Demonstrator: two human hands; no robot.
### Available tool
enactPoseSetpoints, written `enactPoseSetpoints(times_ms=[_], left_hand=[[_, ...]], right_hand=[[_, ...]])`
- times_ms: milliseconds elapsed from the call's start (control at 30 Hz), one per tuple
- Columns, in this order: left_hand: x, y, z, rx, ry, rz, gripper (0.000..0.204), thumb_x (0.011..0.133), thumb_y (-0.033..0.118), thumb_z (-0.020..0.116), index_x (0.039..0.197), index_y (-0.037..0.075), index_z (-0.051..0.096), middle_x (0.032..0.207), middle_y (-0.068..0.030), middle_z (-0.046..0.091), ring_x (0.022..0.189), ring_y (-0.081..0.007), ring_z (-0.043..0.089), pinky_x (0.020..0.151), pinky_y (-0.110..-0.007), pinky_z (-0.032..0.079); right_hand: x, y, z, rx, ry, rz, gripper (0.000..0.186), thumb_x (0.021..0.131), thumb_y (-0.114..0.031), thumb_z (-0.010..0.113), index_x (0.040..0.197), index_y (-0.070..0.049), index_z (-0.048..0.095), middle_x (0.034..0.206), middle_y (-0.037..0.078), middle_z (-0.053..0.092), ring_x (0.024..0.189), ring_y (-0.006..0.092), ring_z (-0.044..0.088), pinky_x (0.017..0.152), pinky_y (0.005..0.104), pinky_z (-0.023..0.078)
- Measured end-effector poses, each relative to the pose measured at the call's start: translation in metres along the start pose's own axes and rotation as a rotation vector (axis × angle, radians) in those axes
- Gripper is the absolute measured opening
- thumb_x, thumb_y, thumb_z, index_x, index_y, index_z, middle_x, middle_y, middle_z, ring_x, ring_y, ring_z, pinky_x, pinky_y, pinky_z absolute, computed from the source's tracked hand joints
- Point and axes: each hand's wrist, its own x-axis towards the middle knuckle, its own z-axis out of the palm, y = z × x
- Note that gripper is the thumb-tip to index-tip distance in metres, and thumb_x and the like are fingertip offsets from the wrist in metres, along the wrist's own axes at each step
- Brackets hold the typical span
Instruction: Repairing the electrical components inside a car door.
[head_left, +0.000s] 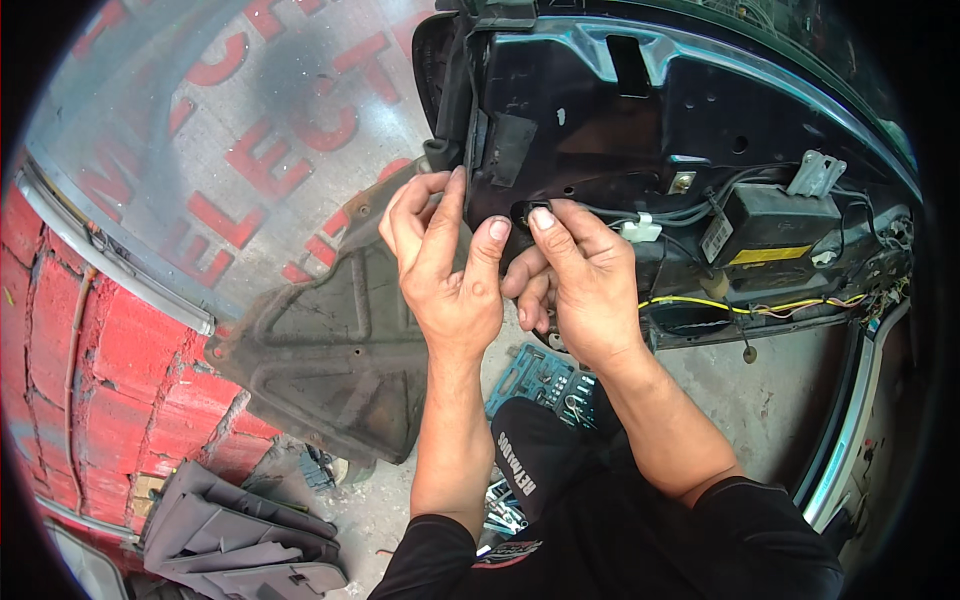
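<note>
In front of me is the inner side of a dark car door [610, 125] with its bare metal showing. My right hand [590, 270] pinches a small black part [542, 204] between thumb and forefinger, beside a hole in the door; the fingers hide most of it. Dark cables [690, 214] run from behind this hand along the door to the right, past a white connector [642, 229]. My left hand [450, 275] is raised at the door's left edge, thumb and fingers apart, with nothing seen in it.
A black box [775, 225] and a yellow wire [740, 303] are on the door's right part. A dark ribbed panel [330, 345] leans at left below a grey shutter with red lettering [250, 110]. Below are a teal tool case [528, 376] and folded grey pieces [230, 530].
</note>
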Motion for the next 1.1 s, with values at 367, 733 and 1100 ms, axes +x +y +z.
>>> enactPoseSetpoints(times_ms=[367, 733, 1100], left_hand=[[0.004, -0.006, 0.001, -0.043, 0.018, 0.054, 0.046, 0.089, 0.015, 0.085, 0.129, -0.006, 0.075, 0.129, -0.0168, 0.067, 0.125, -0.0333, 0.058, 0.110, -0.045, 0.046], [-0.001, -0.005, -0.003, -0.027, -0.019, -0.011, 0.051, 0.091, 0.018, 0.084, 0.136, -0.003, 0.072, 0.135, -0.0142, 0.065, 0.130, -0.0303, 0.055, 0.112, -0.042, 0.046], [0.000, -0.007, 0.002, -0.144, 0.000, -0.044, 0.051, 0.091, 0.013, 0.084, 0.137, -0.005, 0.072, 0.134, -0.0150, 0.063, 0.126, -0.0275, 0.057, 0.110, -0.040, 0.048]], right_hand=[[0.004, 0.007, 0.009, 0.146, -0.031, -0.013, 0.028, 0.114, -0.024, 0.058, 0.122, 0.002, 0.060, 0.066, 0.013, 0.067, 0.045, 0.0193, 0.063, 0.039, 0.0287, 0.050], [0.000, -0.003, 0.004, -0.142, -0.093, 0.035, 0.028, 0.118, -0.023, 0.048, 0.130, 0.000, 0.058, 0.073, 0.008, 0.068, 0.051, 0.0107, 0.062, 0.045, 0.0249, 0.050], [0.005, 0.011, 0.006, 0.092, -0.089, -0.066, 0.022, 0.116, -0.022, 0.050, 0.113, -0.001, 0.057, 0.068, 0.014, 0.067, 0.047, 0.0187, 0.064, 0.044, 0.0283, 0.054]])
